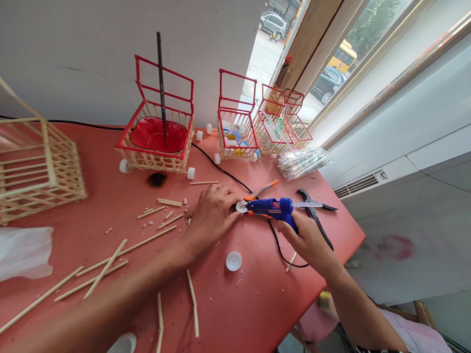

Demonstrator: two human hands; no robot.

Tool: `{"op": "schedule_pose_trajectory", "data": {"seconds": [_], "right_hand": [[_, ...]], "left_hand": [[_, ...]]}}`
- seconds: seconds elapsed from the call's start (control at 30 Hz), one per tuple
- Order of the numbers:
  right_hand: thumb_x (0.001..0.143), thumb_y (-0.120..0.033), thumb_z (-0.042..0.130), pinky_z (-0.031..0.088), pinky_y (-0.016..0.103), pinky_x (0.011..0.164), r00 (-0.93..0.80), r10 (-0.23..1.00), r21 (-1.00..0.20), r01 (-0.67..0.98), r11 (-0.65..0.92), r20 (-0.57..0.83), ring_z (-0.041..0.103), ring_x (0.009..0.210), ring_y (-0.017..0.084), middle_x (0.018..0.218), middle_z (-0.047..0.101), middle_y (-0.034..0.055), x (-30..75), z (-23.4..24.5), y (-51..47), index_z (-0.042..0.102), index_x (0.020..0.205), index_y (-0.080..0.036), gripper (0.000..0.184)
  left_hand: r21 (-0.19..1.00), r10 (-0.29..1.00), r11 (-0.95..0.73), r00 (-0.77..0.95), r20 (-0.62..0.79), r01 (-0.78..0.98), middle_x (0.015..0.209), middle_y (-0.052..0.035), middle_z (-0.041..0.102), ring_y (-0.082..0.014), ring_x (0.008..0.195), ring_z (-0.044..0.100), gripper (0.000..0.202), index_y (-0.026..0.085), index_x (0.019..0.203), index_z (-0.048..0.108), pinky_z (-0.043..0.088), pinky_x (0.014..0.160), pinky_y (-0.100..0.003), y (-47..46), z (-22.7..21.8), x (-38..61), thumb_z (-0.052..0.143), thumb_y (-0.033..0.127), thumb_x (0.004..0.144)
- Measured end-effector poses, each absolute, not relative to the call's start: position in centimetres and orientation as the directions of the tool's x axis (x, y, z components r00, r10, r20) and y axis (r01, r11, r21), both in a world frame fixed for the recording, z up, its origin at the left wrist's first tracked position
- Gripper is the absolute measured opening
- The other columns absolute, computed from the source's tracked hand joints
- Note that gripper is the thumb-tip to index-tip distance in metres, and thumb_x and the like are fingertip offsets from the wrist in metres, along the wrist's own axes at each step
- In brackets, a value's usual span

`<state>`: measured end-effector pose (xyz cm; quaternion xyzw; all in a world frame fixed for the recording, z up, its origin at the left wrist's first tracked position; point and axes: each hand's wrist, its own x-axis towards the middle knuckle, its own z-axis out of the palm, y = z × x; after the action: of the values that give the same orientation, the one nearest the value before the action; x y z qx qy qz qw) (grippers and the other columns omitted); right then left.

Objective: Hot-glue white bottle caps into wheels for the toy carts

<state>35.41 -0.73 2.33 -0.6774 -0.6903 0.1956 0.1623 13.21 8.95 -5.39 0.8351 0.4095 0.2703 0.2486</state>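
On the red tabletop, nearer than the red-trimmed stick cart: blue glue gun held nose-left, its tip at a small white cap.

Right hand: fingers wrapped around the gun's handle; trigger finger hidden, so cannot tell whether it is pressed. Left hand: thumb and forefinger appear to pinch the cap at its near edge, remaining fingers bent. Orange-handled pliers lie under the gun; whether the cap also bears on them is hidden.

Handling, by judgement. Gun: light, rigid plastic, somewhat nose-heavy; best held by the handle, clear of the nozzle, which may be hot. Clear glue stick juts from the rear: bendy, a poor handhold. Cap: very light, fairly stiff, smooth, likely to skid if pushed sideways. Hold by the outer rim, fingers low and away from the mouth; any glue would be hot and slick at first. Loose cap, well apart on the near side, should behave alike. Black cord passes close below the gun; possible snag.
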Motion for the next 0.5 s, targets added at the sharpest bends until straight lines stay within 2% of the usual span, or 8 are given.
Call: {"op": "schedule_pose_trajectory", "data": {"seconds": [0.33,0.5], "right_hand": [[0.100,-0.039,0.050,0.037,0.029,0.059,-0.017,0.998,-0.483,0.876,-0.012,-0.055,0.054,0.062,0.019,0.071,0.064,0.0036,35.35,2.36,-0.44,0.059,0.079,-0.021,0.029],[0.099,-0.039,0.051,0.036,0.029,0.058,-0.018,0.999,-0.491,0.871,-0.003,-0.037,0.049,0.059,0.017,0.066,0.060,0.0022,35.13,2.55,-0.27,0.053,0.073,-0.022,0.031]], "left_hand": [[0.646,0.840,-0.490,0.514,0.172,0.585,0.114,-0.0106,0.073,-0.0338,0.113,0.060,0.017,0.019,0.108,0.079,0.049,0.098,-0.048,8.71,-4.46,13.37,0.075,0.022,0.092],[0.641,0.837,-0.502,0.512,0.192,0.580,0.112,-0.0103,0.073,-0.0331,0.112,0.060,0.016,0.019,0.106,0.080,0.049,0.099,-0.048,8.76,-4.73,13.39,0.075,0.021,0.091]]}}
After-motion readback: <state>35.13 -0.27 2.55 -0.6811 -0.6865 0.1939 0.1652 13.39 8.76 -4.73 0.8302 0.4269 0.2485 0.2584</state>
